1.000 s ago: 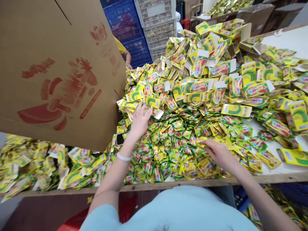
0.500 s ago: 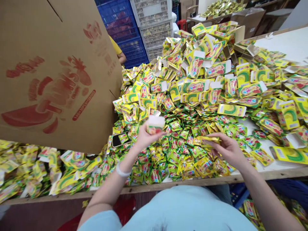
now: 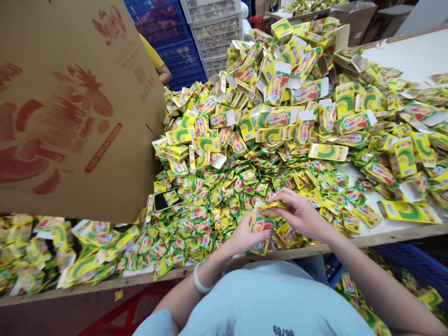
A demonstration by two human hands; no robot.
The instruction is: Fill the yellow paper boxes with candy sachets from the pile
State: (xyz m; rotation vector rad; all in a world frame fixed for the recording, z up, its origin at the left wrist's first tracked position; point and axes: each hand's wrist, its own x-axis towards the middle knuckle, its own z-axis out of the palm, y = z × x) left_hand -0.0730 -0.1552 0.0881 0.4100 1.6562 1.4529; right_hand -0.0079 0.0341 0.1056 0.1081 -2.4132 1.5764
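My left hand (image 3: 247, 235) is closed around a small printed candy box (image 3: 259, 225), its open end tilted up. Against that opening, my right hand (image 3: 297, 212) pinches yellow candy packets (image 3: 274, 205); how many is hidden by the fingers. The two hands meet close to the table's front edge. Around them lies a thick layer of small green and yellow candy packets (image 3: 210, 210). Behind these rises a heap of yellow candy boxes (image 3: 276, 121), many with white flaps open.
A large brown carton (image 3: 77, 116) stands at the left. A phone (image 3: 164, 200) lies among the packets. Stacked blue crates (image 3: 182, 60) and white crates (image 3: 215, 32) stand behind, near another person's arm (image 3: 163, 72). A blue crate (image 3: 413, 266) holding packets sits below the table's wooden edge (image 3: 392, 239).
My left hand has moved right and down with the box, and my right hand has come left with the packets. They now meet at the box's opening. The view has shifted slightly.
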